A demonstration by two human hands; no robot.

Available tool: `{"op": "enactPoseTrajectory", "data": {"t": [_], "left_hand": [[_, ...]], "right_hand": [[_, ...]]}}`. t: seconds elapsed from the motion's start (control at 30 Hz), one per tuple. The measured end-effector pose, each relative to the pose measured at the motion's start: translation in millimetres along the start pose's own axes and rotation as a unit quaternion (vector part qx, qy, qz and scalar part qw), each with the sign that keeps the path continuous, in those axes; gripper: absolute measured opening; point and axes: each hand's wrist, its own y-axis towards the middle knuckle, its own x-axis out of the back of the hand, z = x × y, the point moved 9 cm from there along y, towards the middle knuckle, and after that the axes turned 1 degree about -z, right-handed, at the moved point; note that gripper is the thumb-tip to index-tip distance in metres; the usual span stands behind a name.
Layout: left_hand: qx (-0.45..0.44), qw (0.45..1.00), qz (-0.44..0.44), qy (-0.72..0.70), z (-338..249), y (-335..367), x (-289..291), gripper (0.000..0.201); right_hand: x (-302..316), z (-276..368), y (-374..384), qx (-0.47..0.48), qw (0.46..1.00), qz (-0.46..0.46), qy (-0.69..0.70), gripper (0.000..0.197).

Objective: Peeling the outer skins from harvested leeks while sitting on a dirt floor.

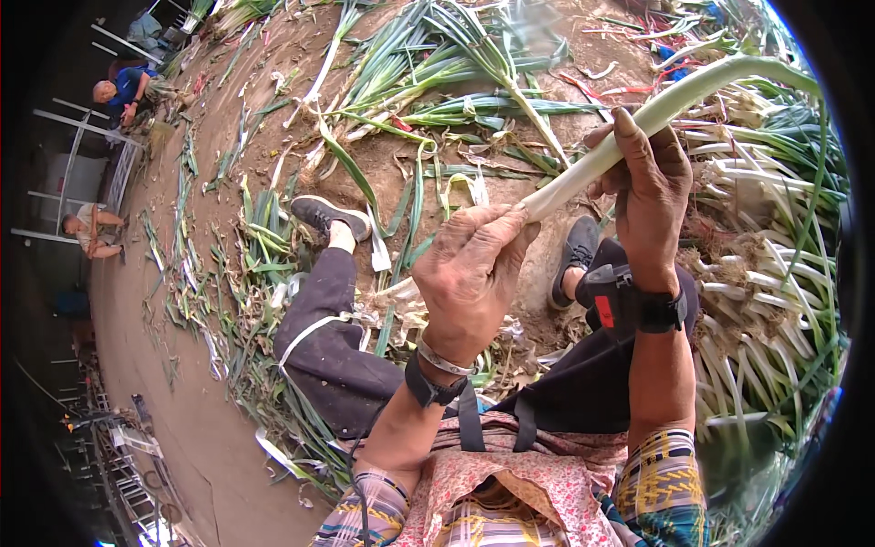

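While one leek is held up before the lap: the stalk (679, 97) is seen in the air above the ground (200, 410), carried between two hands.
Long axis: a slant is made from the pale end, lower and toward the left, to the greener end, higher and toward the right, where the stalk is bent over in a curve.
Left hand (469, 273): thumb and fingertips are brought together and pinched on the very tip of the pale end; nearly all of the leek is left lying up and to the right of this hand.
Right hand (652, 187): the stalk is gripped partway along, with the thumb laid across the near side and fingers curled behind; how firmly it is squeezed cannot be told.
Nearer hand: the pale end is met by the left, the curved end is closer to the right; a bare length of stalk is left between them.
Heap of leeks (752, 365): it is spread on the right, nearer the right hand, with roots and white stalks shown.
Green pile (392, 73): long leaves are strewn on the ground ahead, beyond the left shoe (326, 215).
Loose leaves (260, 246): they are scattered beside the left leg, well apart from both hands.
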Motion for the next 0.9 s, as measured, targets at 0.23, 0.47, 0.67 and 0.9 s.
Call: {"op": "enactPoseTrajectory", "data": {"t": [0.23,0.47,0.67,0.9], "left_hand": [[0.149,0.985,0.003,-0.091,20.7,3.3,5.6,0.013],[0.200,0.977,0.001,-0.067,48.8,-7.5,16.8,0.015],[0.305,0.883,-0.095,-0.343,91.2,-24.6,61.3,0.013],[0.396,0.917,-0.035,-0.036,141.8,-69.4,163.2,0.040]], "right_hand": [[-21.9,2.2,-3.0,-0.018,0.987,0.105,0.123,0.034],[-25.9,3.7,-3.5,0.001,0.986,0.155,0.064,0.035],[0.3,6.5,8.4,0.016,0.992,0.092,0.080,0.033],[45.1,3.5,28.2,0.025,0.977,0.069,0.198,0.030]]}}
